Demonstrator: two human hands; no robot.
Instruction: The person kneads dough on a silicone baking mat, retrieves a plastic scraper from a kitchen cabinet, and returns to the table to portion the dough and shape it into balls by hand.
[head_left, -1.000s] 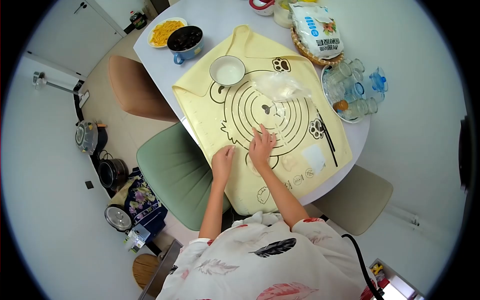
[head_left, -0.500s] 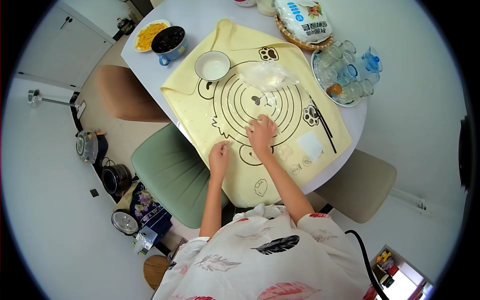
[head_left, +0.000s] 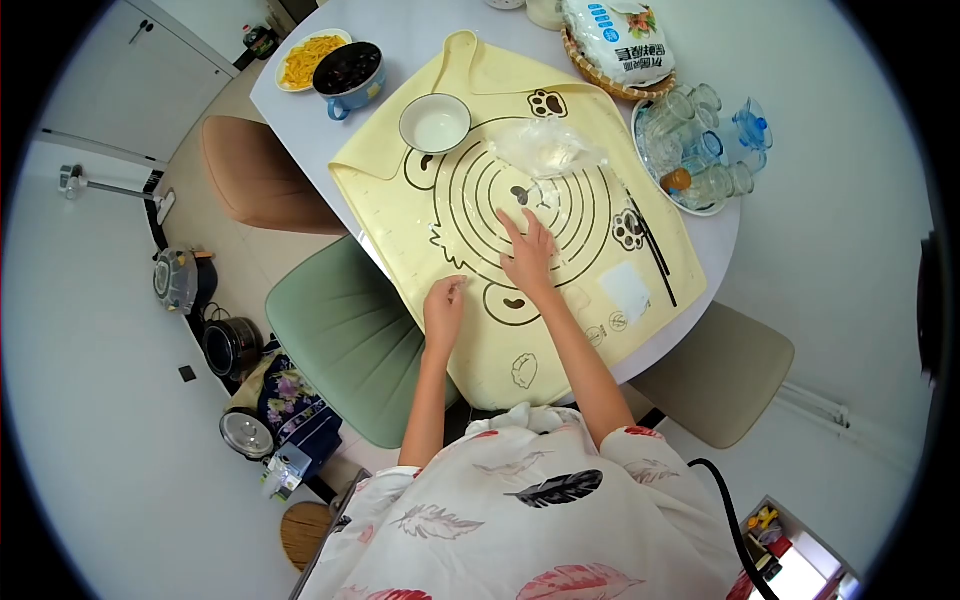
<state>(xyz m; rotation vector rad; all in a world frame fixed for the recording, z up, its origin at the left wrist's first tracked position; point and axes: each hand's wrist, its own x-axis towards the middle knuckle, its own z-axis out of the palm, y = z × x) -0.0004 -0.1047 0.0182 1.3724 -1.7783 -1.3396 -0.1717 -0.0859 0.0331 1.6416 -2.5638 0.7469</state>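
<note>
My right hand [head_left: 530, 252] lies over the rings of the bear drawing on the yellow kneading mat [head_left: 390, 230], fingers spread and pointing away from me. White powdery smears show on the mat just past its fingertips. My left hand [head_left: 444, 308] is at the lower left of the drawing, its fingers curled in with the tips together; whether anything is between them is hidden. Near my right wrist there is a faint, pale flat round [head_left: 577, 298]. Beyond the right hand sits a clear plastic bag [head_left: 548, 148] with something whitish inside. A white bowl [head_left: 436, 124] holds pale liquid.
Black chopsticks [head_left: 655, 250] and a white square sheet [head_left: 625, 290] lie at the mat's right. A tray [head_left: 640, 150] of glasses and a basket [head_left: 585, 72] with a packaged bag stand beyond. Yellow shreds on a plate [head_left: 288, 82] and a blue pot [head_left: 362, 92] are far left.
My right hand has shifted slightly away from me and its fingers have spread wider. My left hand has moved little and stays curled. The whole view has shifted slightly.
</note>
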